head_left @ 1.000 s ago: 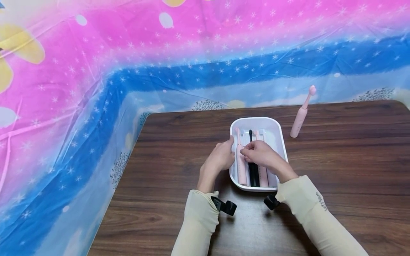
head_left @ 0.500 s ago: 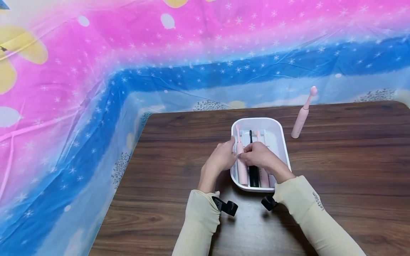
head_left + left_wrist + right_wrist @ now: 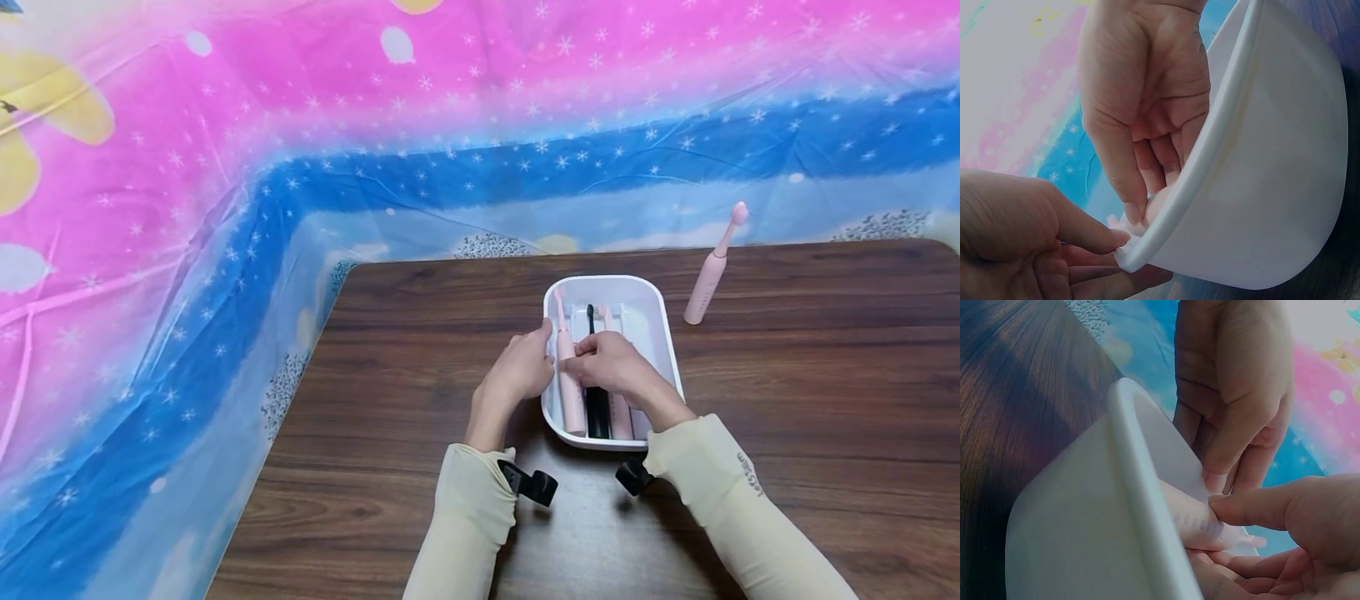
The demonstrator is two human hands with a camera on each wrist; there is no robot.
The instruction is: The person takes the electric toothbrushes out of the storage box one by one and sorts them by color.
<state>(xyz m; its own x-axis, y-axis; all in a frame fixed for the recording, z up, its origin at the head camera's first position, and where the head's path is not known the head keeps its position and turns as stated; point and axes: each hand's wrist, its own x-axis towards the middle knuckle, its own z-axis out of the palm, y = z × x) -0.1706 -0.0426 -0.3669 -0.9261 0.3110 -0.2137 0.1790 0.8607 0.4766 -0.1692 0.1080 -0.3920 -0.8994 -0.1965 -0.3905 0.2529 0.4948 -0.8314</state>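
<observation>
My left hand (image 3: 517, 367) grips the left rim of a white box (image 3: 667, 342), thumb on one side of the wall and fingers on the other. With thumb and fingers, my right hand (image 3: 618, 371) pinches a pink electric toothbrush (image 3: 572, 404) lying lengthwise along the box's left wall. Its handle (image 3: 1191, 519) shows close up in the right wrist view, small marks running along it. Beside it in the box lie a black electric toothbrush (image 3: 597, 417) and another pink toothbrush (image 3: 622, 421), both partly covered by my right hand.
Another pink electric toothbrush (image 3: 705, 287) stands upright on the brown wooden table (image 3: 810, 375), right of the box. A colourful patterned cloth (image 3: 480, 108) hangs behind the table and along its left side.
The pinched pink toothbrush has slid slightly toward the box's far end. My right fingers have come down a little on its handle. The left hand stays on the rim.
</observation>
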